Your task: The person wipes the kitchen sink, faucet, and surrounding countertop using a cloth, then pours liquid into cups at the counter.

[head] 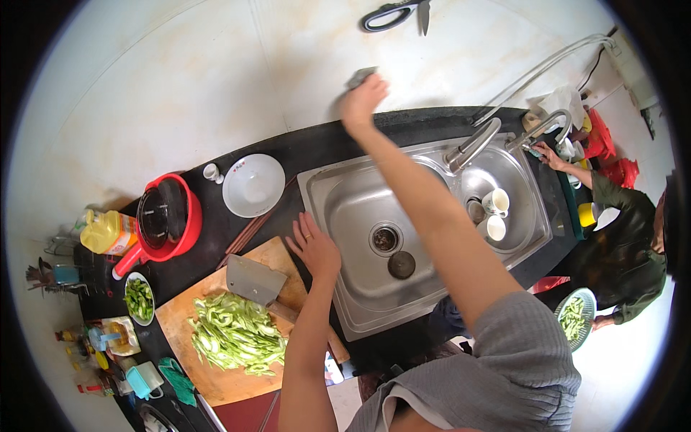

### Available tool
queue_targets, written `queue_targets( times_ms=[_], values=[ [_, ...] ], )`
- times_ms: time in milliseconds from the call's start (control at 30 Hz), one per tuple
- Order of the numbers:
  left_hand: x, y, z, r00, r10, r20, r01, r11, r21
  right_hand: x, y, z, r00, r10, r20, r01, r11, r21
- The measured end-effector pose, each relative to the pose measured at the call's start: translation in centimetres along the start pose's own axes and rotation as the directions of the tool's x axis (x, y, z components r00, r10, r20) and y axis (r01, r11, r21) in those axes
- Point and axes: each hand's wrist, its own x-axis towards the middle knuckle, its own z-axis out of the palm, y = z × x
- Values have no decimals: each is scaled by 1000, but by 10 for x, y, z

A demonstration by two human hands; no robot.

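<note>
With a grey cloth (360, 78) bunched in it, my right hand (365, 102) reaches over the sink to the pale wall (216, 70); the hand is slightly blurred. My left hand (317, 249) rests, fingers spread, on the black countertop (278, 227) beside the left rim of the steel double sink (345, 216). Below it lies a wooden cutting board (216, 391) bearing a heap of sliced green vegetable (237, 335). A cleaver (253, 278) lies across the board, its wooden handle (313, 329) partly hidden under my left forearm.
Scissors (388, 16) hang on the wall. A white bowl (253, 185), chopsticks (248, 235) and a red pot (191, 216) stand left of the sink. Cups (495, 201) sit in the right basin beneath the faucet (475, 144). Another person (610, 243) at right holds a colander (588, 302) of cut vegetables.
</note>
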Motion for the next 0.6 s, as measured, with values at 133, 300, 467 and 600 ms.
queue_targets(
  times_ms=[133, 300, 467, 600],
  values=[
    [-2, 6, -13, 998, -14, 53, 16, 999, -37, -48, 5, 12, 992, -38, 124, 11, 976, 218],
    [-5, -6, -7, 1000, -2, 29, 1, 1000, 26, 10, 119, -23, 875, 462, -147, -462, 886, 36],
    [1, 24, -5, 998, 40, 48, -40, 999, -4, -3, 78, 30, 938, 244, -247, -335, 824, -456],
    [-4, -2, -10, 995, -30, 91, 25, 998, 58, -72, 11, 32, 933, 321, 162, -354, 900, 253]
  ],
)
